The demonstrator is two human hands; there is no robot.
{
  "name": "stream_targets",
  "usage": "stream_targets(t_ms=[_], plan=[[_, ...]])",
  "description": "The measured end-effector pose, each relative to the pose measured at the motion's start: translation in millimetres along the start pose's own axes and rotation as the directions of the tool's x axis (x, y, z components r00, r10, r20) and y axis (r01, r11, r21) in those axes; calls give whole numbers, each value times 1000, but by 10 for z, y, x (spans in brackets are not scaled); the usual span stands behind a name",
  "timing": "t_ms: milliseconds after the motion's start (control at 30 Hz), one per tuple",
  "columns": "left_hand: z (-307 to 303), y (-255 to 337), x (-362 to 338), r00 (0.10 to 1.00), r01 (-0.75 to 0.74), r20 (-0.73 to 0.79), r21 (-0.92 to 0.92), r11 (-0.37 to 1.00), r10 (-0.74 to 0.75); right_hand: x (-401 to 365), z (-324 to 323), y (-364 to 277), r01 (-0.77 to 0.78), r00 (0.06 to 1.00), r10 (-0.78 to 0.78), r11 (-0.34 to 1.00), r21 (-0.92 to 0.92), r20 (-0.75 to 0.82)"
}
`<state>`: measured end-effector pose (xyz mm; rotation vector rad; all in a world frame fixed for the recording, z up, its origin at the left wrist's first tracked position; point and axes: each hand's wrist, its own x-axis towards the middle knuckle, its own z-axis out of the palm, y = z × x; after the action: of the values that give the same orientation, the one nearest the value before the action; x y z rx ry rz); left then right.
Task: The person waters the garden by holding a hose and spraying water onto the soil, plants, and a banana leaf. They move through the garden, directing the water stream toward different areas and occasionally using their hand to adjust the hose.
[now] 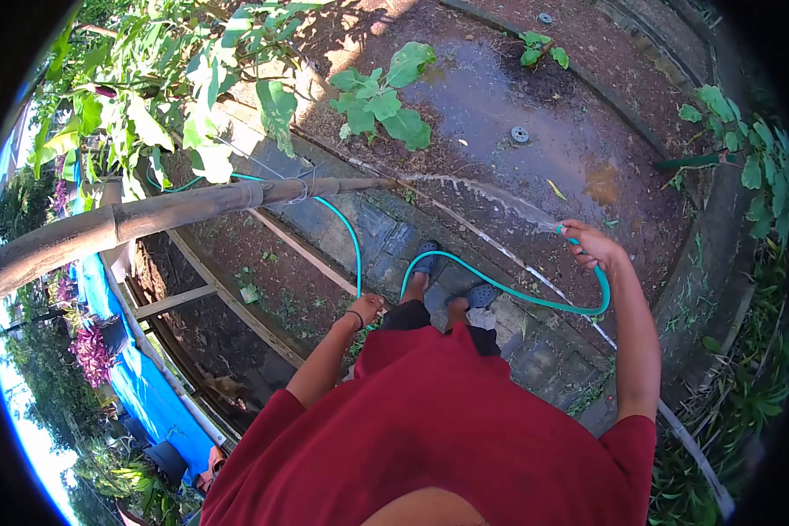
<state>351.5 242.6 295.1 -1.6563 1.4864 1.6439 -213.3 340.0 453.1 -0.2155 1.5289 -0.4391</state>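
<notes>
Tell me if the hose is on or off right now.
On: water streams from the end of the green hose at the right hand.

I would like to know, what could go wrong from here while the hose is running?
The hose curves close around the shoes, so a step could catch it and cause a trip.
Muddy water already stands on the soil beside the leafy plant; more water may wash soil away or soak the roots too much.
If the right hand slips, the jet could swing onto the path and make it slippery.
</notes>
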Motion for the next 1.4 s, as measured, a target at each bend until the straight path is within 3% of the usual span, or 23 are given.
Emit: stream_targets(t_ms=[233, 300, 533, 600, 733, 900, 1000, 1200, 1333, 1400], plan=[[38, -53, 96, 999, -40, -9, 23, 999, 40, -4, 218, -142, 60, 998, -60, 998, -9, -37], [23, -32, 100, 1000, 17, 24, 112, 994, -20, 3, 294, -188, 107, 994, -106, 994, 22, -28], [31, -104, 96, 998, 17, 56, 99, 995, -23, 60, 545, -226, 116, 991, -116, 993, 2, 65], [63, -205, 116, 998, -60, -7, 31, 998, 60, 66, 593, -226, 123, 987, -122, 992, -2, 109], [54, -280, 156, 998, -60, -12, 43, 997, 61, 26, 634, -250, 119, 987, -123, 992, 48, 99], [4, -116, 43, 998, 56, 20, 36, 998, -56, 4, 572, -225, 96, 989, -98, 995, 24, 114], [-7, -48, -27, 999, 35, 20, 53, 998, -36, -2, 498, -202, 116, 991, -123, 986, 118, 57], [-6, -102, 71, 999, 7, 53, 146, 989, -15, -36, 544, -174, 113, 990, -120, 989, 96, 69], [0, -89, 63, 998, 17, 54, 142, 990, -25, -58, 530, -157, 115, 992, -119, 989, 96, 36], [21, -93, 35, 999, -43, -27, 6, 999, 43, -52, 506, -146, 125, 990, -131, 987, 105, 48]])
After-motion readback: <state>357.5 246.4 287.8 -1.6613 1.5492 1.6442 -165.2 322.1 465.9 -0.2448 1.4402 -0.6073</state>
